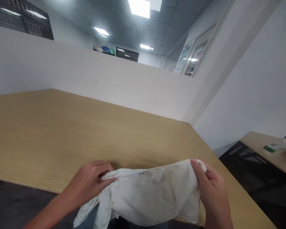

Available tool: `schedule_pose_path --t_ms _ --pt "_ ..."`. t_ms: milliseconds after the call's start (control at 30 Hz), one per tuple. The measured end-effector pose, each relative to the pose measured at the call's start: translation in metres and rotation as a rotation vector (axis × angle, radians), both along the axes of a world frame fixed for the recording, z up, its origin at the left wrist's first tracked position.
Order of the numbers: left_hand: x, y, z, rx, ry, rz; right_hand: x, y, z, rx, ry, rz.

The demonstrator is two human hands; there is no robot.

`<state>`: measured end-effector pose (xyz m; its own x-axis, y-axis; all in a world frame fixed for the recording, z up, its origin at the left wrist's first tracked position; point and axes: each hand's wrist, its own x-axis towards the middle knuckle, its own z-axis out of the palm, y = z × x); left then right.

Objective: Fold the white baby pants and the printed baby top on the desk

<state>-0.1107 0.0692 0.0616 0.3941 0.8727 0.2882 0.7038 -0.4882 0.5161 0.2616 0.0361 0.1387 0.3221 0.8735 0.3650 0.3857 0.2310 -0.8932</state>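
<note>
A crumpled white cloth garment (147, 194) is being held over the near edge of the light wooden table (62, 133), pinched at its corners by the closed left hand (90, 181) and right hand (211, 187).

The white cloth (147, 194) runs past the bottom edge, and the bottle's (274, 147) label is too small to read.

A white cloth (147, 194) lies over the near edge of the wooden tabletop (85, 133), part hanging off. The left hand (90, 181) pinches its left end, the right hand (211, 187) grips its right end. On a second tabletop (274, 159) at far right lies a bottle (274, 147).
</note>
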Motion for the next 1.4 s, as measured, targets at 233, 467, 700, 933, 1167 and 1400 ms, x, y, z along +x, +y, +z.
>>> schedule_pose_path --t_ms 233,467,700,933,1167,1400 --pt "0.008 -0.005 0.007 0.24 -0.007 0.238 -0.005 0.02 -0.017 -0.059 -0.128 0.048" --pt "0.049 -0.029 -0.015 0.087 0.156 0.079 -0.004 0.025 -0.023 -0.057 -0.175 0.012" --pt "0.036 -0.009 -0.02 -0.082 0.234 0.008 -0.004 0.028 -0.028 -0.052 -0.217 0.026" --pt "0.037 -0.007 -0.025 -0.061 0.208 0.02 -0.003 0.027 -0.032 -0.063 -0.216 0.024" --pt "0.018 -0.012 -0.006 -0.061 -0.148 -0.085 0.007 0.009 -0.031 -0.114 -0.15 0.006" --pt "-0.029 -0.006 0.006 -0.194 -0.656 0.118 0.027 -0.015 -0.026 0.024 -0.131 -0.071"
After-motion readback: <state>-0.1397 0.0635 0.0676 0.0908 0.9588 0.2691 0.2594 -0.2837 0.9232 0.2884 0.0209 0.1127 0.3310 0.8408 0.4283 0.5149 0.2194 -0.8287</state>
